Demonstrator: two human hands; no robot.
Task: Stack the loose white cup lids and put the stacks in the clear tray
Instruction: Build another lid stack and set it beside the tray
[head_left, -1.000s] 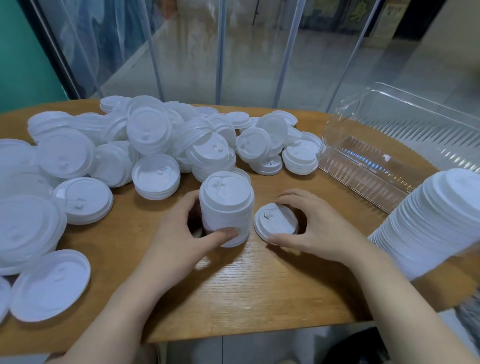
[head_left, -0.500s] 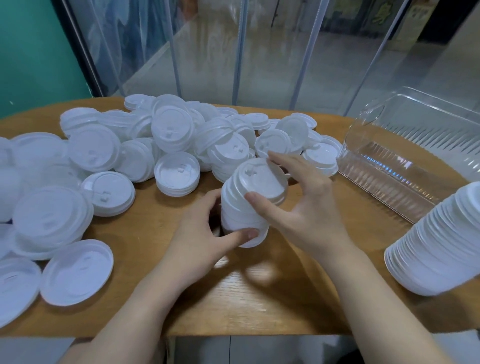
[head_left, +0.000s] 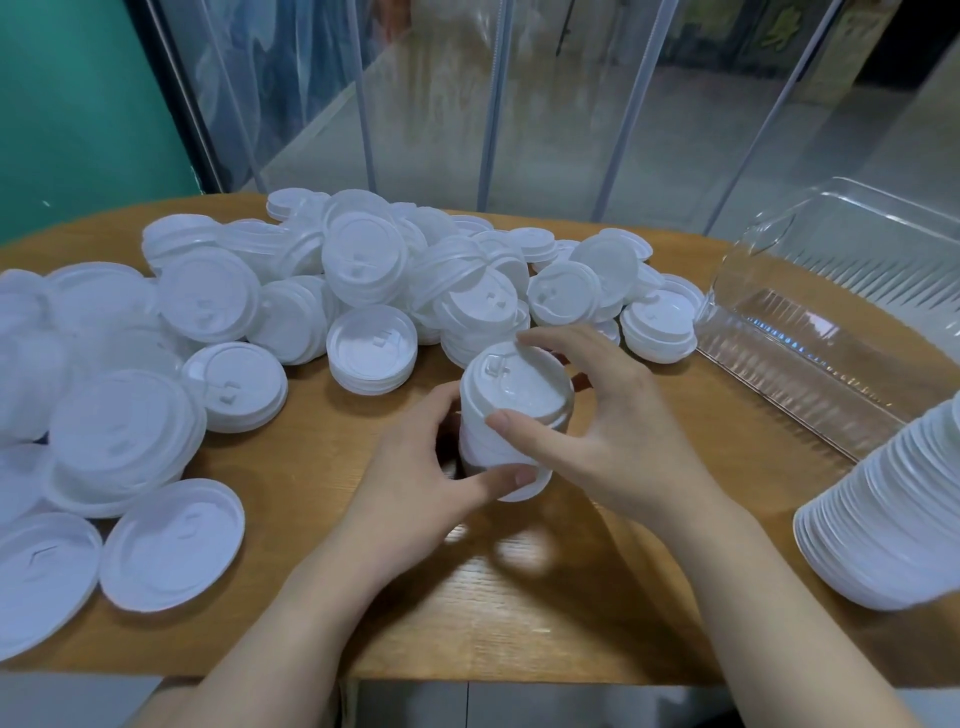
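Note:
A short stack of white lids stands on the wooden table near its middle. My left hand grips the stack's lower part, thumb in front and fingers behind. My right hand holds the top lid by its rim, thumb at the near side and fingers over the far side. Loose white lids lie heaped across the back and left of the table. The clear tray sits at the right, tipped on its side.
A tall leaning stack of white lids stands at the right edge, in front of the tray. Two single lids lie flat near the front left edge. Glass panels and a green wall rise behind the table.
My right hand picked a single lid off the table, brought it over the stack and set it on top. My left hand kept its grip on the stack.

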